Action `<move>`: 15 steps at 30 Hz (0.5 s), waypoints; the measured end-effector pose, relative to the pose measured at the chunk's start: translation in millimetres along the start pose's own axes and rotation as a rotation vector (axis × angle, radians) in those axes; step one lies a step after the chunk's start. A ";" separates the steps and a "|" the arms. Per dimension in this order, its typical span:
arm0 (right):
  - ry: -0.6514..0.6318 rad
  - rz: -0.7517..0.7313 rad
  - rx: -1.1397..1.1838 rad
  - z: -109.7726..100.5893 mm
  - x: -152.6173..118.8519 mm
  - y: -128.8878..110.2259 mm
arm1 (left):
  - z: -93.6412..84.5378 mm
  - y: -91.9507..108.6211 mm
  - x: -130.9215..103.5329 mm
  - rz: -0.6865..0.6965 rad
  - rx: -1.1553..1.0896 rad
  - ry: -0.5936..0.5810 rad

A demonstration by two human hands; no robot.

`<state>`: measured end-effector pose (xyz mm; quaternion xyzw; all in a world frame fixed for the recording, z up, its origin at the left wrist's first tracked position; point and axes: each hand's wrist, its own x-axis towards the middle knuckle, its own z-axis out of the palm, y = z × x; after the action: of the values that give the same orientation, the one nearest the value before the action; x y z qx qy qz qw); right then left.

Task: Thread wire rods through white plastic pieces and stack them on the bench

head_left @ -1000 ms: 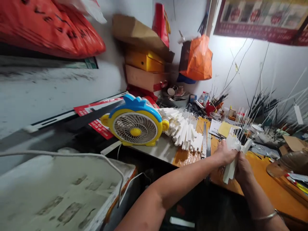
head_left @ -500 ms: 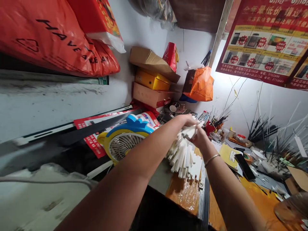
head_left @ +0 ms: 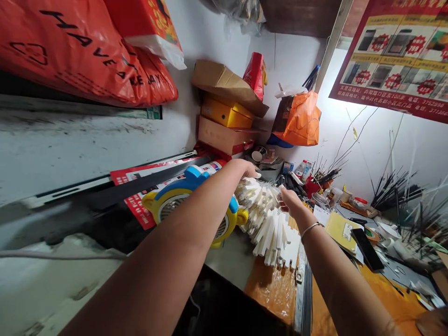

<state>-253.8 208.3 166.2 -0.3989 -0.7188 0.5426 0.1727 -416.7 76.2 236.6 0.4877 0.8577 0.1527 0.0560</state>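
A thick pile of white flat-sided strips (head_left: 275, 233) lies at the middle of the bench, many ends pointing toward me. At the pile's far left side is my left hand (head_left: 248, 169), its thumb stretched out and its other fingers partly hidden; it looks open. My right hand (head_left: 290, 200), with a bracelet at the wrist, is at the pile's right side, fingers apart and near or touching the strips. The two hands are apart, with strips between them. Beside the pile on the left stands a blue and yellow fan (head_left: 196, 186), partly covered by my left forearm.
Stacked boxes (head_left: 224, 133) stand in the back corner, near a hanging orange bag (head_left: 303, 121). To the right are a red holder of thin dark rods (head_left: 311, 184), a yellow notebook (head_left: 341, 233) and a black phone (head_left: 367, 249). A large red bag (head_left: 87, 60) hangs upper left.
The bundle of white strips that both hands held above the pile now lies on it. My hands have separated, the left moving left. The view has shifted slightly.
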 end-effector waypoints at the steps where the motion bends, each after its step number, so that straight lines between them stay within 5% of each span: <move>1: -0.002 0.002 -0.009 -5.9 -4.0 4.0 | -2.4 0.7 -0.6 -0.018 0.020 -0.028; 10: -0.171 -0.081 -0.065 -19.9 -50.4 28.3 | -25.6 47.6 -22.7 0.017 0.128 0.000; 15: -0.082 -0.174 -0.031 -24.2 -79.3 29.2 | -30.9 94.4 -51.1 0.153 0.115 0.052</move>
<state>-176.8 166.3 162.5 -0.3151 -0.7655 0.5301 0.1836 -320.4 71.3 293.0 0.5499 0.8266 0.1196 -0.0061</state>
